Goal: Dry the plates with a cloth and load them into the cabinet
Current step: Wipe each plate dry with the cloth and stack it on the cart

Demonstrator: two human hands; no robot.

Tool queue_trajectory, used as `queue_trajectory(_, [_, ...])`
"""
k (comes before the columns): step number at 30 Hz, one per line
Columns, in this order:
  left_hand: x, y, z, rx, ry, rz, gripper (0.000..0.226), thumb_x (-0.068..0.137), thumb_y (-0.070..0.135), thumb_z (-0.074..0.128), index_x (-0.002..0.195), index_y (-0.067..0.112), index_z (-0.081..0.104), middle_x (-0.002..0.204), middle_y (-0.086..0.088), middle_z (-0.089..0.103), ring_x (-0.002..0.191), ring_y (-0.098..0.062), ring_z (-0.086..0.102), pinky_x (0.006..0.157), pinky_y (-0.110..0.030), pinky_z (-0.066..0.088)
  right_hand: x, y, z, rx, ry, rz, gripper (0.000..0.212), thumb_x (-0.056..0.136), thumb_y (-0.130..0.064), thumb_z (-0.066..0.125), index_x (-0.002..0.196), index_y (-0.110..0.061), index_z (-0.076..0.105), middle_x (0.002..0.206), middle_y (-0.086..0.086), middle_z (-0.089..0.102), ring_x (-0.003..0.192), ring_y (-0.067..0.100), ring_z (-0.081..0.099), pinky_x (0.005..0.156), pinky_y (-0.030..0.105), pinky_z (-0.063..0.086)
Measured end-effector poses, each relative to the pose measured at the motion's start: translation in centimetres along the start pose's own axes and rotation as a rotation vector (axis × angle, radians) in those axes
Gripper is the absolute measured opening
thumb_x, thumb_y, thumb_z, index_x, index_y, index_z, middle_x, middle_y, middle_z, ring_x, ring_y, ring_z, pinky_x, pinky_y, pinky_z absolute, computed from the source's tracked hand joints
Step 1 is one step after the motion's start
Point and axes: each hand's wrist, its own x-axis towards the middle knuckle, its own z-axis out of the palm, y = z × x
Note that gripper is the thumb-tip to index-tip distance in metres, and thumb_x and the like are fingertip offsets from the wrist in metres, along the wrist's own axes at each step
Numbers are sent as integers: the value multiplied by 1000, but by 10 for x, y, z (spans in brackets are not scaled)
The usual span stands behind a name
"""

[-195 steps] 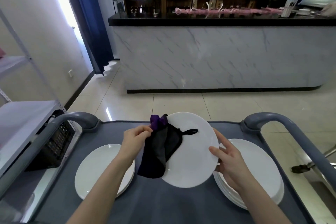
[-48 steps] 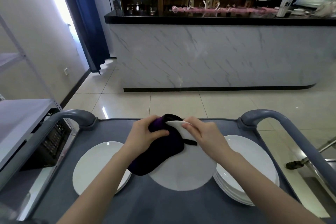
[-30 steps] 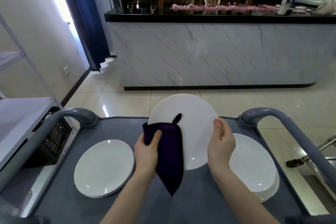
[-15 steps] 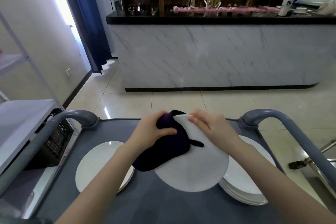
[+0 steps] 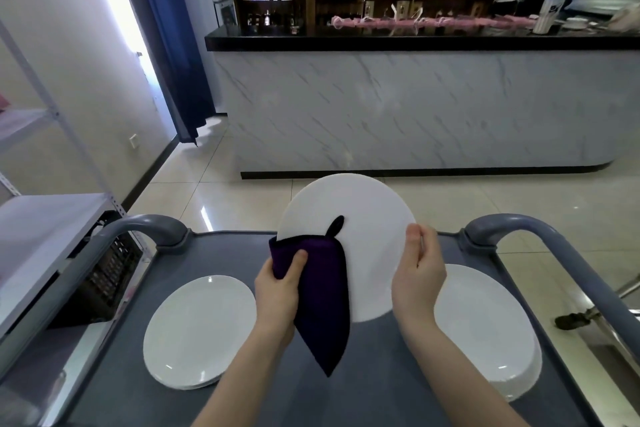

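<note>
Holding a white plate up on edge above the grey cart, one hand at each side.

The left hand grips a dark purple cloth against the plate's lower-left rim. Its thumb is curled over the front of the fabric, and the fingers are hidden behind, so whether they also clasp the plate is hard to tell. The cloth hangs to a point below the plate, with its small black loop lying on the plate's face. The right hand pinches the right rim — thumb in front, fingers curled behind. On the cart lie a low stack of plates at left and a taller stack at right — the held plate is raised between them.
</note>
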Motion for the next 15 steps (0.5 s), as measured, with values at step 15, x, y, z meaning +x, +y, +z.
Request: queue_trajectory(15, [25,70,-22,809,-432,578,28,75,30,82,93,40,64,83,17,69,83,-1,62,73,-14,46,28,-27,-3,-439,-888,-365,18,98,-51,48,98,-36,58,74,5,64,75,21,60,74,39,48])
